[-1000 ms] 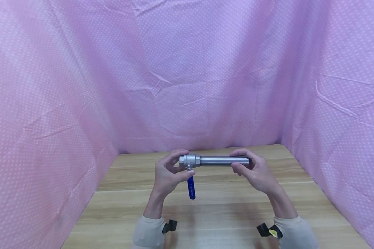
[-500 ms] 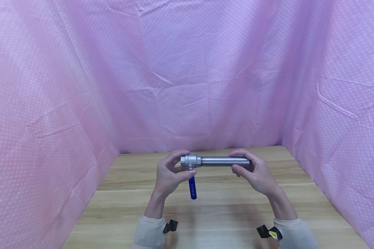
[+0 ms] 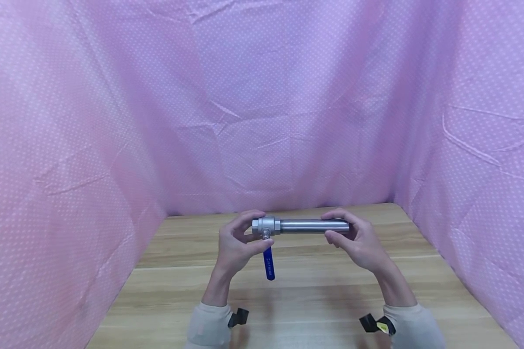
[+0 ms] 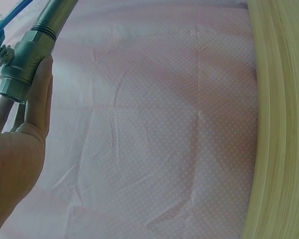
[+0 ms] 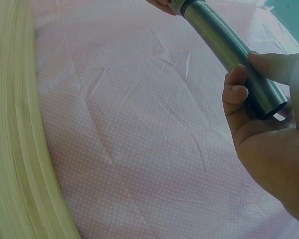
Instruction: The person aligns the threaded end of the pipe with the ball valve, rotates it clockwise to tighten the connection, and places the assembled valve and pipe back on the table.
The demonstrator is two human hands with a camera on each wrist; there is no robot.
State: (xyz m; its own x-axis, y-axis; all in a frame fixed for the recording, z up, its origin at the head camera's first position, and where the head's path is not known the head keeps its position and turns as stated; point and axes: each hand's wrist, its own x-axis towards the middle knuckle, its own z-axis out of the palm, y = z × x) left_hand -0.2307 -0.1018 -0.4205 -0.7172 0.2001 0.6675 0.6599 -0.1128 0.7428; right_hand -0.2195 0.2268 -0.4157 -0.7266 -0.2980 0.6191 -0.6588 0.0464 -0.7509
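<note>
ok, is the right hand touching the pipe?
Touching. The right wrist view shows the right hand gripping the pipe near one end, thumb and fingers on opposite sides.

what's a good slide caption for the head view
Left hand grips a metal valve with a blue handle; right hand holds the pipe joined to it, above a wooden table.

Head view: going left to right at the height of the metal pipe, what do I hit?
Pink dotted cloth → wooden tabletop → left hand → valve body → metal pipe → right hand → tabletop again → pink dotted cloth again.
</note>
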